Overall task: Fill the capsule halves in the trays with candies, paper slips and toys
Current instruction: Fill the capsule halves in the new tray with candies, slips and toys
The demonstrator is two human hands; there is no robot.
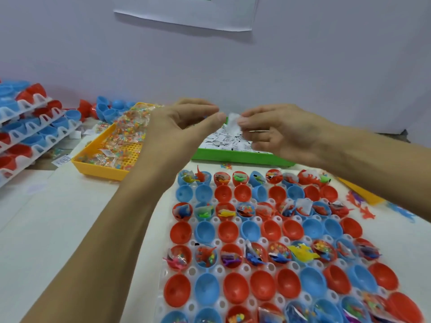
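While both hands hover above the far end of the work tray, a small white paper slip (234, 120) sits between them, pinched at its right edge by the thumb and fingers of the right hand (277, 134); the left hand (184, 120) has thumb and forefinger curled close to the slip's other edge, though whether they actually touch it cannot be told. Such a slip is likely feather-light, limp and easily creased, so a soft pinch at one corner should do, and it may cling to its neighbours when picked. Just beneath the hands lies the green tray (240, 157), heaped with more printed slips. To its left the yellow tray (98, 170) holds clear packets of coloured candies. Nearer the camera, the white egg tray (163, 299) carries rows of red and blue capsule halves (254, 231): alternate rows are packed with candy packets, slips and small plastic toys, while the rows between stand empty. Loose toys (363, 206) lie at the right, and stacked trays (35, 141) of empty halves wait far left.
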